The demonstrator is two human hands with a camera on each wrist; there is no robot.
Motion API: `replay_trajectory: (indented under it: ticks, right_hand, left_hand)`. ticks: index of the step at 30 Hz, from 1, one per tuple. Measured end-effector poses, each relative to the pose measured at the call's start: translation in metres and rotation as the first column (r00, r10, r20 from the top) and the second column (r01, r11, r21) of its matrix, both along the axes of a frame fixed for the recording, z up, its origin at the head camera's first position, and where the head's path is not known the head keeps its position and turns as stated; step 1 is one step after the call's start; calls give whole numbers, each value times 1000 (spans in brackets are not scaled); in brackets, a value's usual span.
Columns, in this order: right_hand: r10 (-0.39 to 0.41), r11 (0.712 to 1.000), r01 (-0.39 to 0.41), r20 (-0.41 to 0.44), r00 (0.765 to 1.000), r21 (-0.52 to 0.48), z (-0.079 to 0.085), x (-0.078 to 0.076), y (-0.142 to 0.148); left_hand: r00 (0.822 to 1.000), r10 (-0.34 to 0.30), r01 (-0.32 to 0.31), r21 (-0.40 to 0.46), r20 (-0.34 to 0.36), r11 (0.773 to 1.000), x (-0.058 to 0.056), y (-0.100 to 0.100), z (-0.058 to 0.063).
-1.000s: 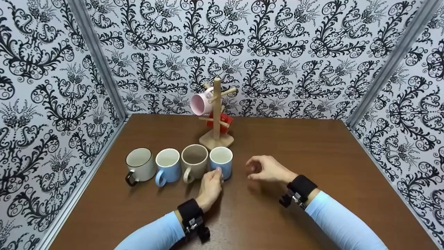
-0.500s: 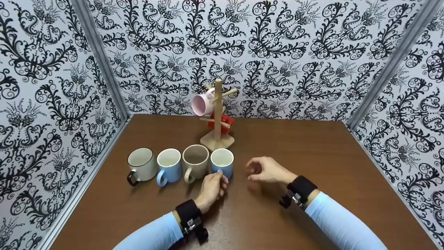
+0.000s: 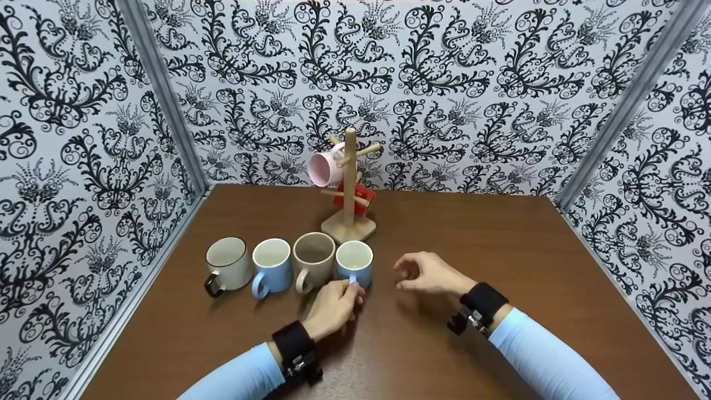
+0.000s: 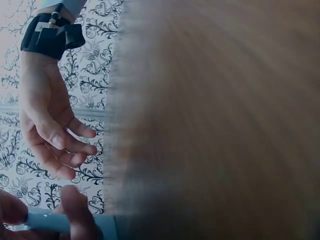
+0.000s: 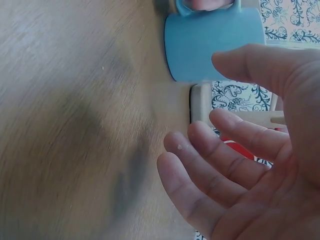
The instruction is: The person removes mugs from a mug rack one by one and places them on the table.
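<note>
In the head view, my left hand [image 3: 333,305] pinches the handle of a light blue mug [image 3: 362,274], the rightmost of a row of mugs standing upright on the table. Its pale interior faces up. From the left wrist, the blue handle [image 4: 47,222] shows between thumb and fingers. My right hand [image 3: 430,272] hovers to the right of this mug with loosely bent fingers, holding nothing. The right wrist view shows the same mug beyond its thumb. Touching or nearly touching the blue mug on the left is a beige mug [image 3: 322,272].
Further left stand another blue mug [image 3: 276,278] and a white mug [image 3: 236,273] with a black handle. Behind the row rises a wooden mug tree [image 3: 349,183]. A pink mug [image 3: 332,168] hangs on its upper left, a red mug [image 3: 364,194] lower behind the post. Patterned walls [image 3: 444,83] enclose the brown table [image 3: 472,222].
The held blue mug has shifted slightly toward me, and its handle now shows at my left fingertips. My left wrist has swung a little leftward. The right hand stays put.
</note>
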State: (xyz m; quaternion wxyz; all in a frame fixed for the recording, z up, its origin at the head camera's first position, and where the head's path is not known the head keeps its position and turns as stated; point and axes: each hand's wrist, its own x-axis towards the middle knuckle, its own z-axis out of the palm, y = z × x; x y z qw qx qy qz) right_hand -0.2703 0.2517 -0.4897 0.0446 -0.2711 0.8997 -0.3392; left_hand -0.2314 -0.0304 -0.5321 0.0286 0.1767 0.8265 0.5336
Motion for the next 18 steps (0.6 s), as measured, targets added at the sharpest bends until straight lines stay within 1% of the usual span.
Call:
replay_trajectory:
  ticks: [3,6,8,10,11,13,15,17,18]
  right_hand:
    - [-1,1000,1,3,1000,-8,1,1,0]
    - [-4,1000,4,16,1000,-17,2,2,0]
    - [-6,1000,7,21,1000,-13,3,3,0]
    - [-7,1000,7,24,1000,-9,3,3,0]
    - [-7,1000,8,25,1000,-8,3,3,0]
    - [-9,1000,9,25,1000,-6,3,4,0]
    - [-8,1000,9,22,1000,-9,2,3,0]
    - [-8,1000,8,21,1000,-10,2,3,1]
    - [-7,1000,7,21,1000,-11,2,3,1]
  left_hand:
    - [998,-1,-3,-67,-60,998,1,-1,1]
    - [994,-2,-9,-99,-109,995,2,-2,3]
    - [986,4,-24,-120,-166,992,2,-3,4]
    - [972,20,-57,-149,-236,987,3,-4,5]
    - [961,29,-77,-166,-277,983,2,-4,5]
    - [933,39,-119,-204,-358,972,2,-6,7]
    - [910,36,-145,-236,-413,961,1,-7,9]
    - [895,21,-157,-271,-445,950,1,-9,13]
    - [890,11,-161,-291,-455,943,1,-10,15]
